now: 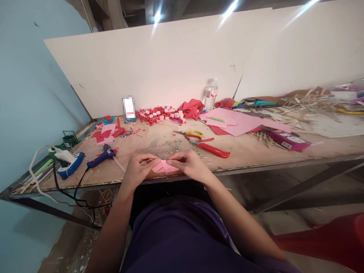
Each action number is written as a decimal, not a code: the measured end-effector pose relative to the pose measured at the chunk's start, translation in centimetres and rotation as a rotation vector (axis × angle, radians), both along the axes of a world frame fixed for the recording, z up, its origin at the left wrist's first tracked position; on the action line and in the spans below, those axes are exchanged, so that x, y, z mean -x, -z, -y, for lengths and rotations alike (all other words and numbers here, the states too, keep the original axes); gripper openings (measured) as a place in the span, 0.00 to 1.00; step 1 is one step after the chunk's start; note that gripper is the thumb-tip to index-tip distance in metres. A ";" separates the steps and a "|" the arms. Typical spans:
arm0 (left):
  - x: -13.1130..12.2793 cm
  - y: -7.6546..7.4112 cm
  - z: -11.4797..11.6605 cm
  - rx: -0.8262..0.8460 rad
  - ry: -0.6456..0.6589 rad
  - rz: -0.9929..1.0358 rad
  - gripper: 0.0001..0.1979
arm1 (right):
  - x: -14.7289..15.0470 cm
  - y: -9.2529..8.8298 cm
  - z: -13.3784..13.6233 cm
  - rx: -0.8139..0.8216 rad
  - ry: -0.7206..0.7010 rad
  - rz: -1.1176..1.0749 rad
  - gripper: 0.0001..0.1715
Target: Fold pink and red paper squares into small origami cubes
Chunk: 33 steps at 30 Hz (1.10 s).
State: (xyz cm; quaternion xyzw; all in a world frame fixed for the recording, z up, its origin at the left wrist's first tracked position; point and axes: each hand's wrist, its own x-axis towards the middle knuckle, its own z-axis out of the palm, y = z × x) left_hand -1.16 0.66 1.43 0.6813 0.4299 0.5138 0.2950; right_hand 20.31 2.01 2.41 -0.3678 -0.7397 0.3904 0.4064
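Both hands pinched on one small pink paper (165, 166): left hand (138, 167) has its left edge between thumb and fingers, right hand (190, 163) has the right edge the same way. The paper is folded, with pointed flaps, and sits flat-ish at the near edge of the table (250, 151), dead centre in front of the person. Touching the tabletop or just above it: can't tell. Left of the hands, near: blue glue gun (102, 156), nozzle towards the left hand, cord off the front edge. Right and behind: red knife (214, 150), then scissors (193, 135) just beyond it. Further back: heap of red and pink cubes (160, 113) along the wall board, bottle (210, 94) upright, pink sheets (239, 121) lying flat. Far right: purple box (288, 140) and a scatter of sticks (301, 101).
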 end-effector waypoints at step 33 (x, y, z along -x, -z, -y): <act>-0.2 0.4 -0.4 -0.045 -0.124 0.216 0.10 | -0.2 0.4 0.1 0.004 0.125 -0.111 0.17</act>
